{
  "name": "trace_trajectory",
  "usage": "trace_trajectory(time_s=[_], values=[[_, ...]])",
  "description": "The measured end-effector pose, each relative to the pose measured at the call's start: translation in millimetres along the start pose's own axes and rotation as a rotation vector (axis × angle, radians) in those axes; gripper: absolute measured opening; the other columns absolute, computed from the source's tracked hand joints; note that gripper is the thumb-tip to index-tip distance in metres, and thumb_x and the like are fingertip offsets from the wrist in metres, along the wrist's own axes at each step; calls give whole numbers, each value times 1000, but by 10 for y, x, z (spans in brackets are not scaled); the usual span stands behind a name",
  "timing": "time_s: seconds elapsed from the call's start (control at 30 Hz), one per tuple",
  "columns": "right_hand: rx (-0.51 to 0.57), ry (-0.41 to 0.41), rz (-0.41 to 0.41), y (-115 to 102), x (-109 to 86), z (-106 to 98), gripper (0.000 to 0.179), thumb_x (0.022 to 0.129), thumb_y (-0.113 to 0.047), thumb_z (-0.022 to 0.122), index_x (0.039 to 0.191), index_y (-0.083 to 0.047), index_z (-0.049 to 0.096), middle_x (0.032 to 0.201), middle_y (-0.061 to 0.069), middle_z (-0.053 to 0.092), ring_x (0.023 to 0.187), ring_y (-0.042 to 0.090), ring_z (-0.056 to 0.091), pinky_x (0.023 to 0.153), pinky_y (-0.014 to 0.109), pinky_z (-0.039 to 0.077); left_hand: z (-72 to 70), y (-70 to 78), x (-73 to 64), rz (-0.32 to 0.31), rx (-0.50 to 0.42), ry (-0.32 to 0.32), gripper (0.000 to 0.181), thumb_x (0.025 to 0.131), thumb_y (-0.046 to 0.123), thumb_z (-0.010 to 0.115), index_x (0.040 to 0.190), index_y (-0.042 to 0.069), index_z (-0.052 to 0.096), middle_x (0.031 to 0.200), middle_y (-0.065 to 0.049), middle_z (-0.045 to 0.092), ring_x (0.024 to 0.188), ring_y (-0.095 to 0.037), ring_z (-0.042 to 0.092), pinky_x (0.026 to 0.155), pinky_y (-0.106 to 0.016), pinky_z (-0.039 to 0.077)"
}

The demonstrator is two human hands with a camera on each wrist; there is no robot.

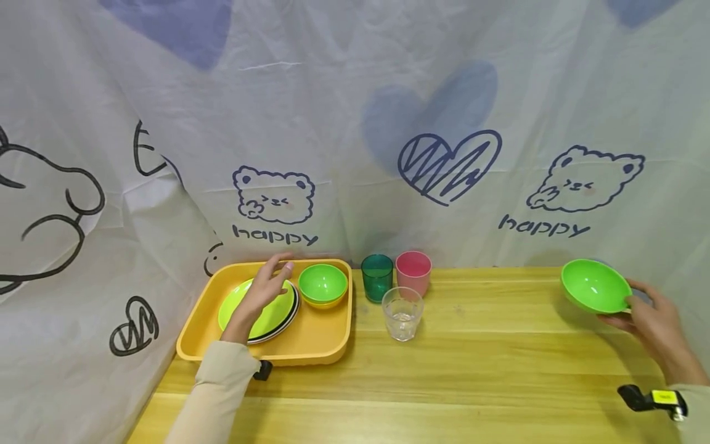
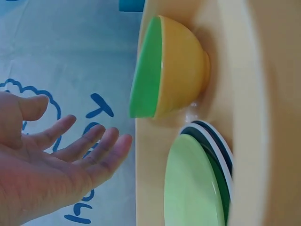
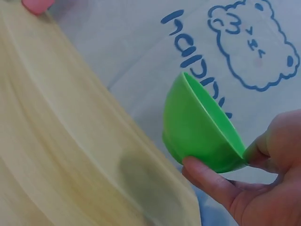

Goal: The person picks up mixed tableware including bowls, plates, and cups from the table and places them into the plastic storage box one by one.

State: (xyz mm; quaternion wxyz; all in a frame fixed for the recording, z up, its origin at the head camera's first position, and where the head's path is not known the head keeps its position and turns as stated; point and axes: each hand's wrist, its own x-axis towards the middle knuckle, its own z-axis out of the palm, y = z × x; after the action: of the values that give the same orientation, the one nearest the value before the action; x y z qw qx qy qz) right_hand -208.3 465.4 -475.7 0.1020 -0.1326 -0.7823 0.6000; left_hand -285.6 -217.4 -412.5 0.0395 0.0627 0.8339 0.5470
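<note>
My right hand (image 1: 657, 314) pinches the rim of a green bowl (image 1: 593, 285) between thumb and fingers. In the right wrist view, the bowl is held tilted above the table, fingertips against its underside. My left hand (image 1: 269, 287) hovers with spread fingers over a stack of plates in the yellow tray (image 1: 327, 356); nothing is in its grasp. The topmost plate (image 1: 235, 305) is lime green, with white and dark plates under it. Beside the stack, another green bowl (image 1: 323, 282) nests inside a yellow bowl (image 2: 181, 70).
Right of the tray stand a teal cup (image 1: 378, 279), a pink cup (image 1: 414, 271) and a clear glass (image 1: 403, 317). A bluish-grey thing (image 1: 642, 296) is mostly hidden behind my right hand. A printed white cloth (image 1: 355, 209) hangs along the back and left of the wooden table (image 1: 471, 382).
</note>
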Motion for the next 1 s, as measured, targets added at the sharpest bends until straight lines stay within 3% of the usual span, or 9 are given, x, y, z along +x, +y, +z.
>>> trace_trajectory(time_s=[0.1, 0.2, 0.57, 0.7, 0.8, 0.9, 1.0], values=[[-10, 27, 1, -42, -35, 18, 62, 103, -1, 27, 161, 6, 7, 141, 49, 20, 68, -4, 64, 67, 26, 62, 25, 17, -22, 29, -27, 13, 50, 112, 28, 43, 154, 2, 37, 156, -26, 39, 140, -46, 43, 107, -61, 45], [-59, 57, 4, -119, -76, 38, 60, 105, -4, 24, 162, 2, 7, 156, 46, 10, 70, -10, 60, 69, 24, 61, 51, 27, -43, 44, -53, 33, 49, 112, 29, 43, 153, 2, 39, 156, -24, 40, 138, -44, 45, 108, -62, 44], [41, 131, -23, -348, -263, 40, 60, 108, -9, 23, 166, -19, 12, 168, 25, 3, 78, -15, 58, 68, 16, 58, 91, 37, -152, 128, -151, 110, 51, 112, 33, 42, 152, 2, 41, 152, -23, 45, 135, -43, 48, 109, -61, 42], [125, 183, -14, -408, -346, 89, 58, 109, -12, 24, 165, -25, 17, 170, 17, 3, 83, -13, 58, 69, 14, 57, 105, 53, -191, 146, -158, 147, 51, 112, 33, 41, 152, 3, 41, 151, -21, 46, 134, -39, 49, 109, -61, 43], [264, 210, -13, -432, -411, 122, 57, 109, -13, 26, 164, -26, 23, 171, 14, 4, 80, -11, 60, 65, 14, 57, 126, 68, -219, 159, -173, 170, 50, 112, 35, 41, 152, 5, 42, 150, -18, 48, 133, -38, 49, 108, -60, 44], [320, 235, -19, -453, -465, 148, 55, 109, -14, 27, 163, -26, 27, 170, 17, 6, 75, -12, 59, 63, 14, 57, 154, 73, -246, 183, -200, 173, 51, 112, 36, 41, 153, 6, 41, 150, -15, 48, 134, -39, 48, 109, -59, 44], [326, 261, -29, -475, -513, 163, 54, 110, -16, 29, 163, -27, 27, 169, 19, 7, 90, -9, 63, 65, 13, 57, 179, 91, -286, 211, -223, 184, 53, 112, 37, 39, 154, 6, 41, 151, -13, 48, 135, -40, 48, 109, -56, 45]])
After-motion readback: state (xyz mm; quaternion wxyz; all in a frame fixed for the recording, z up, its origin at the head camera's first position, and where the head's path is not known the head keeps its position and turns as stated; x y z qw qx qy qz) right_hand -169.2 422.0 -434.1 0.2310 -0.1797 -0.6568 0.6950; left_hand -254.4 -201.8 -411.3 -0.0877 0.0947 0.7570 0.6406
